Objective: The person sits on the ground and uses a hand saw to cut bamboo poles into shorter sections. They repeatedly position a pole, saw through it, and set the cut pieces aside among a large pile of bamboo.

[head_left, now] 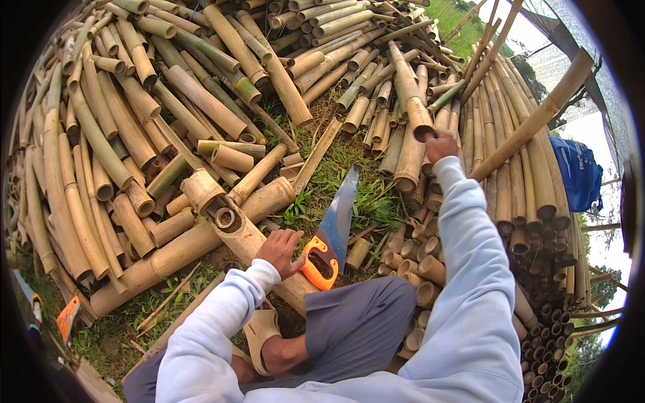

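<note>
My right hand (440, 144), arm stretched forward, grips the near open end of a bamboo pole (405, 84) on the pile at the right. My left hand (279, 252) rests on a thick bamboo log (245, 238) in front of me, fingers apart and holding nothing. Close beside its fingertips is a handsaw (336, 218) with an orange and black handle and its blade pointing away from me. A notch is cut in the log's upper face, and a short bamboo ring (225, 217) sits in it.
Another thick bamboo log (161, 263) lies crosswise under the notched one. Cut bamboo poles (87, 168) are heaped at the left, with more stacked at the right (531, 154). Two more saws (67, 319) are at the lower left. A blue bag (576, 173) hangs at the far right.
</note>
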A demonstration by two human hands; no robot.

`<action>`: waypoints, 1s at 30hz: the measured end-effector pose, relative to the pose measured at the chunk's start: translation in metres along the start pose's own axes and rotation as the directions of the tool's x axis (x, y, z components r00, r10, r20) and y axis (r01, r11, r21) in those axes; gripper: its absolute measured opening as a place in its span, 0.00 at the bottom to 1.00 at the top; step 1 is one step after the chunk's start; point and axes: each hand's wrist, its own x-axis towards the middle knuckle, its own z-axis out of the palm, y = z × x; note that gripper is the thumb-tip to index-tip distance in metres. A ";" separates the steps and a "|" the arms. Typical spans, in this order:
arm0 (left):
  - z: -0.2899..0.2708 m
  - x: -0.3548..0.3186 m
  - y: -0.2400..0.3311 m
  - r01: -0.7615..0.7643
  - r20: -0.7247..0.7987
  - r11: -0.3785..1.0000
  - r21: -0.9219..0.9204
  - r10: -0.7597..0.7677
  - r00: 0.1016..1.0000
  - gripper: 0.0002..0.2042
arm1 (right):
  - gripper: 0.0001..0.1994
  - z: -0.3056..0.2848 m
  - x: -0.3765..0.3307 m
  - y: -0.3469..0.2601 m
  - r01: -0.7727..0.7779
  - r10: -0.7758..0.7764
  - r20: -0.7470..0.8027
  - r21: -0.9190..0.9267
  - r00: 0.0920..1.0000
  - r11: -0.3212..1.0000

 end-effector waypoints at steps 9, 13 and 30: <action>-0.087 0.029 0.018 0.536 0.274 0.370 -0.759 -0.566 0.778 0.31 | 0.11 0.082 -0.331 -0.144 -0.401 0.246 0.319 0.784 0.915 0.474; -0.134 -0.011 0.003 0.747 0.403 0.514 -0.422 -0.631 0.663 0.45 | 0.11 0.082 -0.421 -0.229 -0.545 0.193 0.510 0.795 0.838 0.266; -0.300 -0.108 0.012 0.515 0.307 0.738 0.435 -0.660 0.686 0.28 | 0.25 0.050 -0.443 -0.256 -0.296 -0.399 0.604 0.738 0.690 0.607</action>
